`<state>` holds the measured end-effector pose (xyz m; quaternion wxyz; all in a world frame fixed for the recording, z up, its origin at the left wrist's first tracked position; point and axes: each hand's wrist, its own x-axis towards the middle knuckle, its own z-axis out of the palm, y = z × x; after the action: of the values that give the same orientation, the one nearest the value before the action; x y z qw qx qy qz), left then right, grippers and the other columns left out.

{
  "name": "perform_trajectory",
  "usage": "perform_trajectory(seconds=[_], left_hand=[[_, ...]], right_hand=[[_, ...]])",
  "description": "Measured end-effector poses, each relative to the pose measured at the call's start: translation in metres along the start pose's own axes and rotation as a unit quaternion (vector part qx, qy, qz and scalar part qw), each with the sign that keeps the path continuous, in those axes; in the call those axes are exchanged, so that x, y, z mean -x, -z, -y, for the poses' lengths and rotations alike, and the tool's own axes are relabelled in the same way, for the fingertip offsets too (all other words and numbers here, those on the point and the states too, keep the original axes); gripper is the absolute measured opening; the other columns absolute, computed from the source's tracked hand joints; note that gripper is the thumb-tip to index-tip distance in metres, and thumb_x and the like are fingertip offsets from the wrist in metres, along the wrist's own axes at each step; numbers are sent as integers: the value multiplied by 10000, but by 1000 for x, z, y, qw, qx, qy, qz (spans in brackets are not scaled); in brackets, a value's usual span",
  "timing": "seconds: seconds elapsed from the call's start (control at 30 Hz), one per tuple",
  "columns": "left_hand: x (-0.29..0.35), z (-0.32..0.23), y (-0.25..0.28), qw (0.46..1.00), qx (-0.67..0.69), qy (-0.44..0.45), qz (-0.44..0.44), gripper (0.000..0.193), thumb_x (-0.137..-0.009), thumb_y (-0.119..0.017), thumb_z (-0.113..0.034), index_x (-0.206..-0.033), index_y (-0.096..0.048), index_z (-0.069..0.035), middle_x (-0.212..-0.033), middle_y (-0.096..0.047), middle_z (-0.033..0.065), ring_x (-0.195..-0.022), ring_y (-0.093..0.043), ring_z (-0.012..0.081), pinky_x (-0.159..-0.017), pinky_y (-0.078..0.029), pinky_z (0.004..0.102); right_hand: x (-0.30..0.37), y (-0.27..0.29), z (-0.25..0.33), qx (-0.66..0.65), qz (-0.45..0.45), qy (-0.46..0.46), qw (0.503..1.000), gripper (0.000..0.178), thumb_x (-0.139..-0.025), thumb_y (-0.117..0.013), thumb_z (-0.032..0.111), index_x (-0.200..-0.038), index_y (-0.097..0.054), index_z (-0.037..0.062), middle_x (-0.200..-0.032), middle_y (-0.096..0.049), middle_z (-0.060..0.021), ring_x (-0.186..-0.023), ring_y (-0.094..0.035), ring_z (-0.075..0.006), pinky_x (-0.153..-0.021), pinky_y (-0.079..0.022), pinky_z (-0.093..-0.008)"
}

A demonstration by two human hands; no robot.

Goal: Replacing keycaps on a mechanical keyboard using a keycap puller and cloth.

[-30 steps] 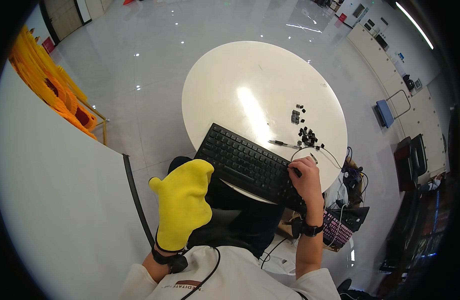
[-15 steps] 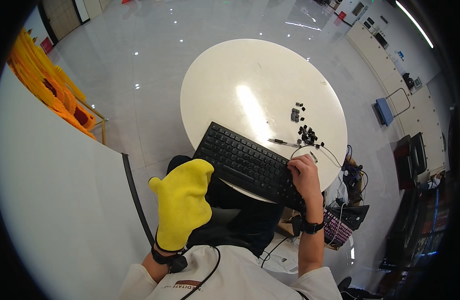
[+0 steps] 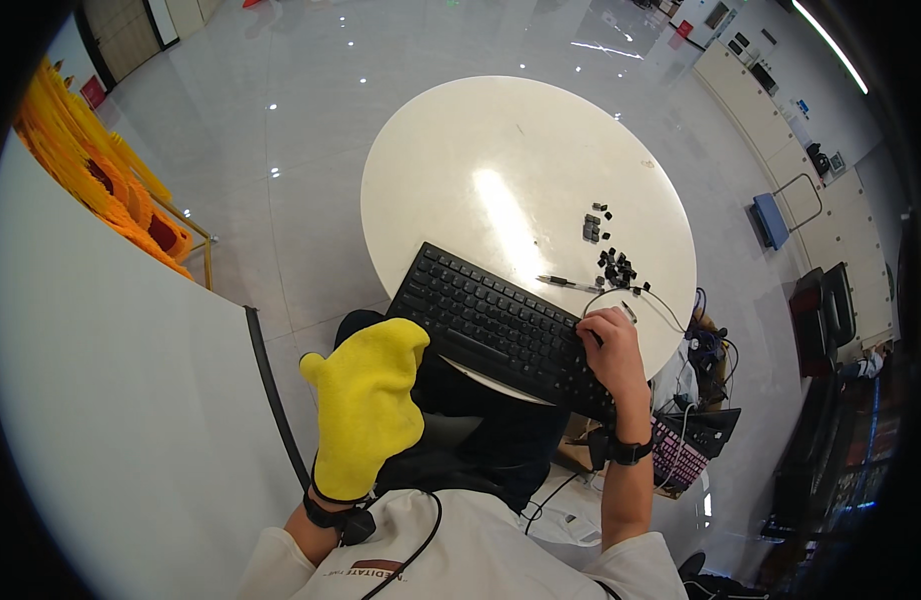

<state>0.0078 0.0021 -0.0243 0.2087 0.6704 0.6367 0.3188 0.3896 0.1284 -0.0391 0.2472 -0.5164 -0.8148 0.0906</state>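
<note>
A black keyboard (image 3: 481,320) lies at a slant across the near edge of the round white table (image 3: 441,150). My right hand (image 3: 613,352) rests over its right end, fingers curled and pinched together at the keys. Whatever sits between those fingertips is hidden. A yellow fleece mitt (image 3: 366,410) covers my left hand beside the keyboard's left end, above my lap, and the fingers inside do not show. Beyond the keyboard lies a pen (image 3: 566,284). Loose black keycaps (image 3: 616,268) are heaped near it, and several more (image 3: 592,228) sit farther back.
A thin cable (image 3: 663,306) curves over the table's right side. Below that edge are a pink-keyed keyboard (image 3: 678,455) and tangled cords (image 3: 716,350). A white surface (image 3: 131,400) stands at the left, with orange and yellow plush items (image 3: 131,200) behind it. A blue cart (image 3: 769,222) stands far right.
My right hand and wrist have shifted very slightly to the right over the keyboard. The mitt, keyboard and keycaps look the same.
</note>
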Motion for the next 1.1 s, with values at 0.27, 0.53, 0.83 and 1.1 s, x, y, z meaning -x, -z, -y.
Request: perform_trajectory(seconds=[0.27,0.53,0.83,1.1], left_hand=[[-8,-4,-2,995,-48,-37,-76,472,-813,-782,-112,-1280,-761,-178,-1103,-770,26,-1016,-725,313,-873,-469,434],[-20,-29,13,991,-81,-57,-93,468,-730,-779,-125,-1188,-752,-221,-989,-741,-2,-909,-713,320,-797,-401,467],[-21,-31,12,991,-77,-61,-95,476,-703,-772,-105,-1163,-758,-227,-976,-741,-1,-902,-715,321,-786,-400,471],[-17,-28,10,991,-70,-57,-94,469,-690,-776,-98,-1141,-768,-228,-950,-745,-14,-895,-720,317,-772,-400,473]], right_hand=[[2,0,-3,-2,-1,5,1000,116,-872,-847,-50,-972,-816,0,-1016,-781,-124,-1027,-724,-347,-893,-614,-441],[0,12,7,8,43,25,999,94,-882,-894,2,-974,-879,12,-995,-780,-111,-1000,-714,-325,-853,-608,-435],[-8,14,-4,-24,56,24,998,94,-879,-914,25,-960,-873,1,-940,-783,-112,-980,-710,-321,-845,-596,-431],[-14,17,-12,-7,94,33,995,80,-860,-925,38,-924,-879,30,-936,-782,-96,-984,-680,-320,-897,-574,-434]])
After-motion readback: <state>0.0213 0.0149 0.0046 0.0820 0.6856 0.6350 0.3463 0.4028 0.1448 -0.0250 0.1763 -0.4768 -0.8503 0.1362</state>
